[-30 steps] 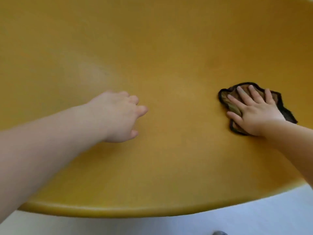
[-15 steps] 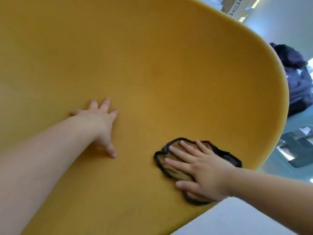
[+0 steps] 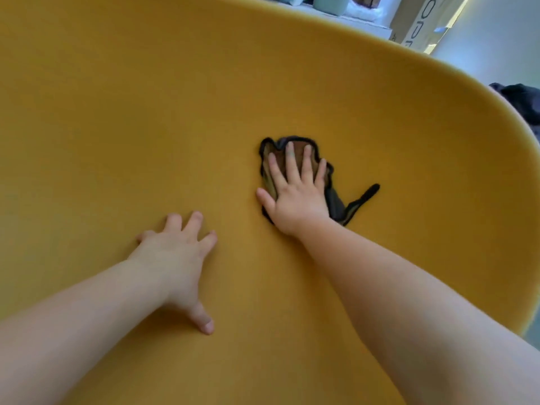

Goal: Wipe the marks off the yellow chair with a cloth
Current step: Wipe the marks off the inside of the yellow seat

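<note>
1. Two bare hands lie on the yellow chair point(image 3: 146, 112).
2. Right hand point(image 3: 295, 197), fingers point(image 3: 292, 162) spread flat, presses the brown cloth point(image 3: 339, 204) mid-shell.
3. Left hand point(image 3: 175, 258) lies splayed, empty, nearby.

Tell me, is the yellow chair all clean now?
Hard to say it's finished. The yellow chair shows no clear marks on the surface in view, so much of it looks clean. Wiping is in hand: the right hand presses the cloth flat against the chair, while the left hand rests spread on it, holding nothing. Any marks under the cloth or arms, or outside the view, can't be checked.
</note>
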Motion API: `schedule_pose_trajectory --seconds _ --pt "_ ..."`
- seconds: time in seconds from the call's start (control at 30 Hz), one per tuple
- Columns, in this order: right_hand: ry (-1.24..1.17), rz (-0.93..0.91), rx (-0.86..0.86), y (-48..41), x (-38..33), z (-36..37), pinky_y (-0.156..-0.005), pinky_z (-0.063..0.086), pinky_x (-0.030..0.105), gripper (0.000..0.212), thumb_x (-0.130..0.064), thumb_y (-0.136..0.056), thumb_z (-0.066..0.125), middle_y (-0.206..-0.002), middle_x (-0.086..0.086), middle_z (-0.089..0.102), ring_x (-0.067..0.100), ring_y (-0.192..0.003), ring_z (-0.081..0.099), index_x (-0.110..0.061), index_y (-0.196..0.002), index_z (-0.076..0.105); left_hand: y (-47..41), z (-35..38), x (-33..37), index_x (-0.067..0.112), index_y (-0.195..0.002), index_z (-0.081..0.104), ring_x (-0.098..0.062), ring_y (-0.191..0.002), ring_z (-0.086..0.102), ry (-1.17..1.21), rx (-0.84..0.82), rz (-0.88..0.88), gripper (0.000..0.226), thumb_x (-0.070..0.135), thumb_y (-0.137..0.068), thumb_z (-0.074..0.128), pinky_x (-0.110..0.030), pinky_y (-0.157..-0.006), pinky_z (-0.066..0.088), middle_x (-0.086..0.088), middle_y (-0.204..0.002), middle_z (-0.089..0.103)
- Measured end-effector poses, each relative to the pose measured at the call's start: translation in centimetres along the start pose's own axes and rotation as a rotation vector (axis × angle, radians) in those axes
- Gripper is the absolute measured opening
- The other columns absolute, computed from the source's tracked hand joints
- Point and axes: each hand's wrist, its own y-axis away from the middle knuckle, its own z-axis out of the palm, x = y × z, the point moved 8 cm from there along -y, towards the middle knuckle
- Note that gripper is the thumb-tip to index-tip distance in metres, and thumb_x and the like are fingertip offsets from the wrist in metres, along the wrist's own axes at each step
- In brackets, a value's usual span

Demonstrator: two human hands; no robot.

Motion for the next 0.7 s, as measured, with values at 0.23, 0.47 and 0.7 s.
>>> schedule_pose_trajectory --seconds 0.23,0.47,0.7 --pt "0.069 -0.435 -0.305 11.5 0.7 2.2 -0.119 -0.024 0.05 0.062 -0.073 -0.098 0.003 -0.163 -0.015 -0.028 0.02 -0.147 -0.038 -0.053 -0.154 -0.011 -1.9 -1.4 -5.2 0.039 -0.153 -0.029 -0.045 -0.147 -0.031 -0.01 0.081 -0.121 0.164 0.101 -0.029 0.06 -0.079 -0.109 0.017 -0.007 -0.152 -0.051" --pt "0.595 0.025 0.249 -1.7 16.0 -10.8 -0.117 -0.021 0.062 0.067 -0.067 -0.098 0.001 -0.168 0.0 -0.007 0.038 -0.155 -0.013 -0.043 -0.16 0.008 -2.7 -0.9 -4.3 0.033 -0.153 -0.029 -0.052 -0.142 -0.035 0.058 0.039 -0.059 0.166 0.094 -0.035 0.07 -0.079 -0.107 0.024 -0.011 -0.147 -0.056" --pt "-0.152 0.195 0.504 -11.2 0.3 -11.9 -0.119 -0.011 0.064 0.065 -0.056 -0.102 0.02 -0.17 0.005 -0.011 0.04 -0.153 -0.016 -0.035 -0.161 0.003 -3.3 -0.8 -4.1 0.038 -0.153 -0.029 -0.057 -0.136 -0.041 0.065 0.0 -0.027 0.161 0.091 -0.039 0.073 -0.083 -0.107 0.017 -0.012 -0.144 -0.058"
